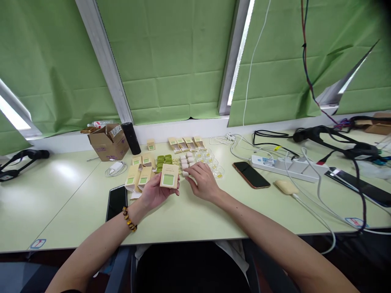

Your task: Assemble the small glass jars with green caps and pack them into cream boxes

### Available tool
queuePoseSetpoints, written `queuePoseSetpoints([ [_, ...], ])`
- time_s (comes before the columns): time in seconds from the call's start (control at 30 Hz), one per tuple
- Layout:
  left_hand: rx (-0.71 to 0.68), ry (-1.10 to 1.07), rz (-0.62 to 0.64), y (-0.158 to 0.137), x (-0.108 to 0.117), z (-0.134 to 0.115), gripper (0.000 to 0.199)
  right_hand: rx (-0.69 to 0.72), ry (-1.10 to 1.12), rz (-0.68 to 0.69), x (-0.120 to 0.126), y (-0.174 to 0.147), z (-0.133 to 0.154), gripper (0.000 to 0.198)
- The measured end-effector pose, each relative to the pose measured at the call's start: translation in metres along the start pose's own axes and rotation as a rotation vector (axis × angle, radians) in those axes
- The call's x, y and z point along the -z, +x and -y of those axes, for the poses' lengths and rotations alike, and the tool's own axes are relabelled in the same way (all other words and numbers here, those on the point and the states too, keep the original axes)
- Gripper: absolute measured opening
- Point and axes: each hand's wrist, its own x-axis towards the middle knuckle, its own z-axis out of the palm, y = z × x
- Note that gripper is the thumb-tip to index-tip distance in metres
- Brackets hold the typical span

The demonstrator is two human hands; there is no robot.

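Note:
My left hand point(152, 193) is closed around a small tan cardboard box point(169, 177), tilted up with its green square facing me. My right hand point(204, 182) reaches over the table, its thumb and fingertips at a small white roll point(185, 173) that they partly hide. More white rolls point(183, 160) stand in rows just behind. Beside them are several green open cases point(160, 161) and clear round cases with yellow centres point(207, 155), partly covered by my right hand. Several similar tan boxes point(146, 176) lie left of my left hand.
More tan boxes point(189, 143) stand at the back. A black phone point(117, 200) lies left, another phone point(252, 175) right. A power strip point(284, 167) with cables, a cream charger case point(286, 187), a cardboard box point(109, 143) and a black cylinder point(131, 138) surround the work.

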Motion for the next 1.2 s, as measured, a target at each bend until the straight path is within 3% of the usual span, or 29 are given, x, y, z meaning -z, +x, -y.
queuePoseSetpoints([
  [0.23,-0.113,0.132,-0.071,0.002,0.009,0.011,0.043,-0.065,0.165,-0.031,0.000,0.000,0.006,0.021],
  [0.43,-0.279,0.427,-0.238,0.008,0.010,0.018,0.065,-0.332,0.806,-0.001,0.002,0.000,0.014,0.037],
  [0.57,-0.350,0.615,-0.325,0.010,0.009,0.022,0.069,-0.485,1.059,0.064,-0.003,-0.001,0.019,0.058],
  [0.7,-0.423,0.631,-0.283,0.006,0.006,0.023,0.069,-0.603,1.301,0.187,-0.006,0.002,0.011,0.064],
  [0.8,-0.473,0.604,-0.258,0.002,0.003,0.018,0.055,-0.583,1.473,0.287,0.000,0.006,0.000,0.065],
  [0.93,-0.502,0.601,-0.294,0.000,0.002,0.013,0.040,-0.522,1.512,0.339,0.009,0.011,-0.005,0.059],
  [1.07,-0.539,0.674,-0.310,0.001,0.004,0.015,0.033,-0.454,1.419,0.304,0.009,0.010,-0.002,0.044],
  [1.2,-0.693,0.903,-0.299,-0.006,0.006,0.017,0.034,-0.362,1.230,0.218,0.006,0.009,0.001,0.028],
])
